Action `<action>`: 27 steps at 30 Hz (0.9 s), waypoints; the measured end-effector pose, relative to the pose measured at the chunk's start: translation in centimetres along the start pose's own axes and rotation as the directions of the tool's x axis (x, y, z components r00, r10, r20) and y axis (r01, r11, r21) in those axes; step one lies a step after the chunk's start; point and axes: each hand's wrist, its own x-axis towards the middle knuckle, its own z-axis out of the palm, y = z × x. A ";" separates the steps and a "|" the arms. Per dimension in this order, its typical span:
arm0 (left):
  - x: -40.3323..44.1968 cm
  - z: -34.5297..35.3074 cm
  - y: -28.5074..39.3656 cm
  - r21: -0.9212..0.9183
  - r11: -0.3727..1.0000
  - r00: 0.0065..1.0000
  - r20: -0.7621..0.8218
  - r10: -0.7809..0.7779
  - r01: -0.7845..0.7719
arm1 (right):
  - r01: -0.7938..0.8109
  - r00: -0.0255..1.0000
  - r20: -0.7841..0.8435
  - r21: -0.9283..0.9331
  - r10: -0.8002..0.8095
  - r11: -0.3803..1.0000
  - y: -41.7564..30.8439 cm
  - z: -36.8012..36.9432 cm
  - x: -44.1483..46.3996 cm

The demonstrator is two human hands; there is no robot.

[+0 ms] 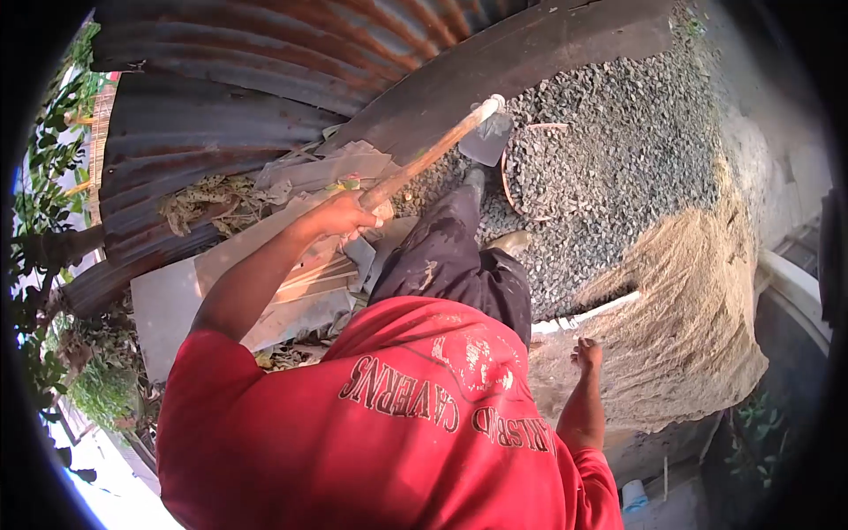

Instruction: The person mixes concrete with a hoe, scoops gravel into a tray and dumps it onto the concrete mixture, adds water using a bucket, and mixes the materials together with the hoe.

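My left hand [346, 215] is wrapped round the end of a hoe's wooden handle. The hoe [439, 147] slants up and away to the right, its dark flat blade [486, 139] resting at the edge of the gravel near my foot. Beside the blade lies a round pan [506, 181], its thin rim showing around a load of grey gravel. My right hand [586, 353] hangs over the sand with its fingers curled in and nothing visible in them. Just beyond it, a pale strip [609, 306] sticks out between gravel and sand.
Grey gravel [627, 124] spreads ahead, with a heap of brown sand [698, 309] to the right. Rusty corrugated sheets [221, 119] stand at the left and far side. Flat boards [163, 309] and dry leaves [208, 199] lie to my left. A wall [786, 150] runs along the right.
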 end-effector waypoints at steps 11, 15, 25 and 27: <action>6.5 -7.1 -20.6 0.178 0.970 0.986 -0.051 -0.161 0.168 | 0.535 0.841 -0.006 0.149 -0.541 0.831 -22.4 7.2 -7.2; 15.4 -4.2 -28.0 0.515 0.818 0.962 -0.224 -0.159 0.255 | 0.651 0.754 0.165 -0.320 -0.636 0.689 -24.7 15.9 -8.6; 15.3 -1.2 -26.4 0.580 0.712 0.916 -0.309 -0.257 0.395 | 0.609 0.683 0.107 -0.629 -0.722 0.483 -21.0 21.9 -16.4; 15.7 -1.1 -23.3 0.632 0.688 0.924 -0.345 -0.163 0.357 | 0.553 0.702 -0.030 -0.607 -0.711 0.571 -19.8 20.4 -14.8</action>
